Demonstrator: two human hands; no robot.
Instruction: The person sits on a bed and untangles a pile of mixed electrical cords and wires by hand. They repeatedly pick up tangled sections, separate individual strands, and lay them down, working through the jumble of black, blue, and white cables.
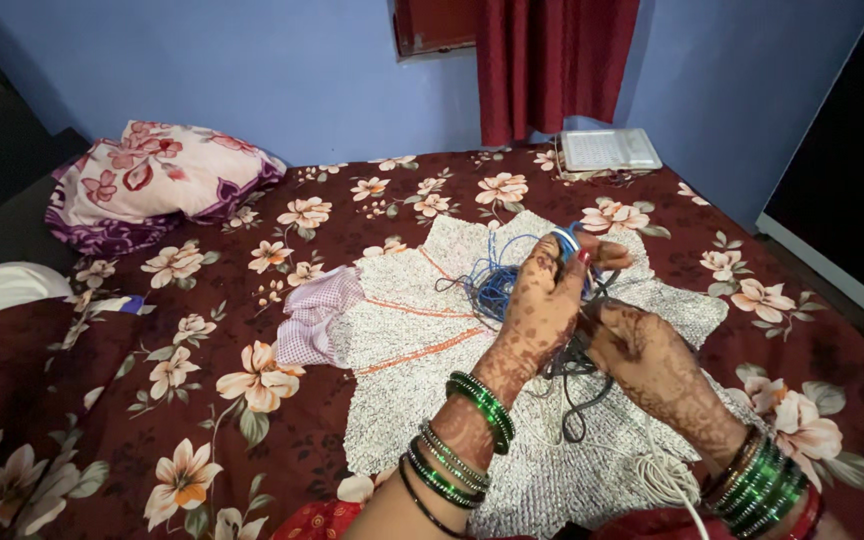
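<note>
Left hand (542, 305): centre of the frame, henna-patterned, green bangles at the wrist; fingers raised and pinched narrow on a small blue-and-white ring or spool (565, 240) at the fingertips, strands running down from it.
Right hand (642, 350): just right of centre and lower, henna-patterned, green and red bangles at the wrist; fingers curled closed on the dark lower part of the cord bundle.
Tangle of blue and dark grey cords (502, 285): between and just left of the two hands, centre of the frame, over the cloth; loose loops hanging down toward lower centre.
Handling of the cords: likely light, limp and thin; prone to snagging and knotting, not fragile; little grip on a single strand, so best taken by pinching a loop or holding the bundle where the strands gather.
Ring or spool: probably stiff and small; exact shape hard to tell behind the fingers.
White cord (667, 475): lower right, looped below the right wrist, trailing off the bottom edge.
White textured cloth with orange stitched lines (402, 330): spread flat under the hands, centre to lower centre; soft.
Pink checked cloth (317, 315): touching the left edge of the white cloth.
Maroon bedsheet with cream flowers (202, 400): beneath everything.
Floral pillow (157, 180): upper left.
White flat panel (610, 150): upper right, at the bed's far edge.
Dark red curtain (552, 60): top centre.
</note>
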